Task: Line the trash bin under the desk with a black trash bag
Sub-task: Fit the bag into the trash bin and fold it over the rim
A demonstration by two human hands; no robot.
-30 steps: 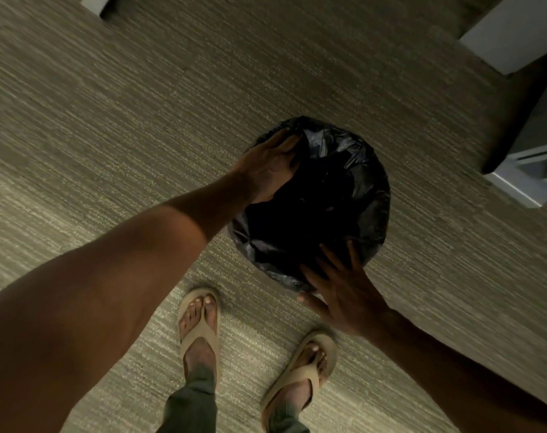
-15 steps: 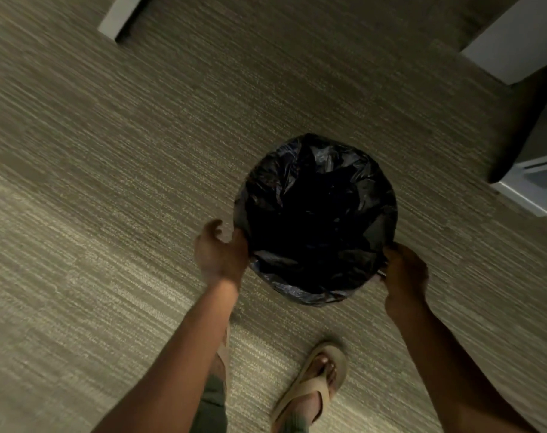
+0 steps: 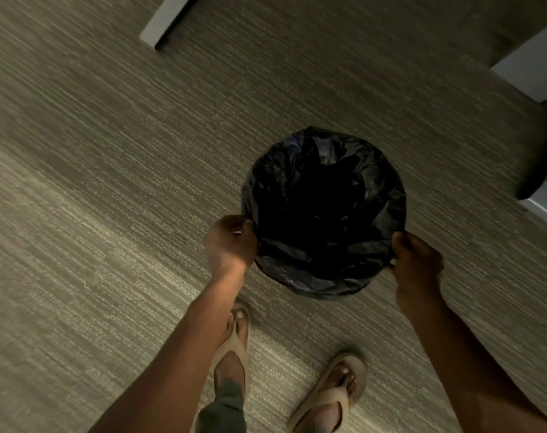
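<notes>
Round trash bin (image 3: 323, 285), lined with black trash bag (image 3: 325, 195), stands on carpet (image 3: 109, 182) between the 2 hands: left hand (image 3: 230, 242) and right hand (image 3: 417, 260) each clenched on bag rim.

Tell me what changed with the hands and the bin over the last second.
Both hands came off the top of the bag: the left hand went to the bin's left rim, the right hand to its right rim, each now gripping there. The black bag stayed draped over the bin on the carpet.
</notes>
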